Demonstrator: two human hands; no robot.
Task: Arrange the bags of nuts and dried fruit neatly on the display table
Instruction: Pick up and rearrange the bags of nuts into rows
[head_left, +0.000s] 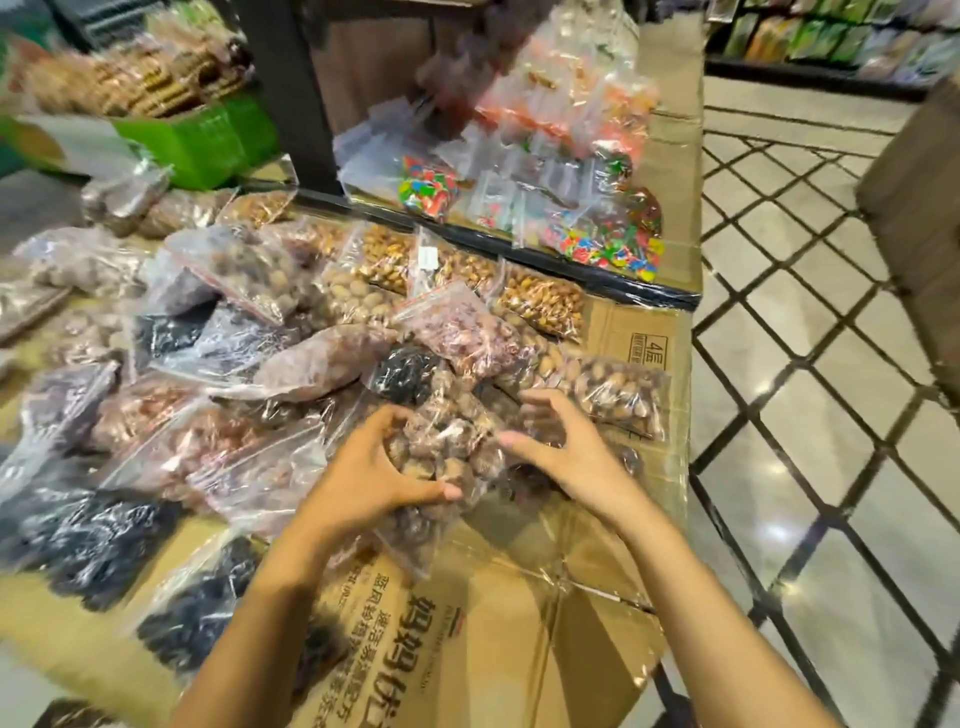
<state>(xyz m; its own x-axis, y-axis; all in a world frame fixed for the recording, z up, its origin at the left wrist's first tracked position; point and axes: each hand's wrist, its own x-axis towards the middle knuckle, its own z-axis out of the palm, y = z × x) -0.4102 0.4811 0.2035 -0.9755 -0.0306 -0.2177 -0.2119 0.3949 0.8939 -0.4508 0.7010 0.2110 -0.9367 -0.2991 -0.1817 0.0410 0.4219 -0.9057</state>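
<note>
Your left hand (366, 467) is gripping a clear bag of brown nuts (441, 441), fingers curled round it, while your right hand (566, 452) is hanging spread just beside it, above the cardboard-covered worktop (493, 597), front right.

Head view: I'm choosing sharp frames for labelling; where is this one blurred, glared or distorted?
In the head view the orange-filled bags and green box at the top are smeared by blur; in the head view the central bag of nuts is fairly sharp; the head view shows glare on the floor tiles, whose dark lines bow with wide-angle distortion.
</note>
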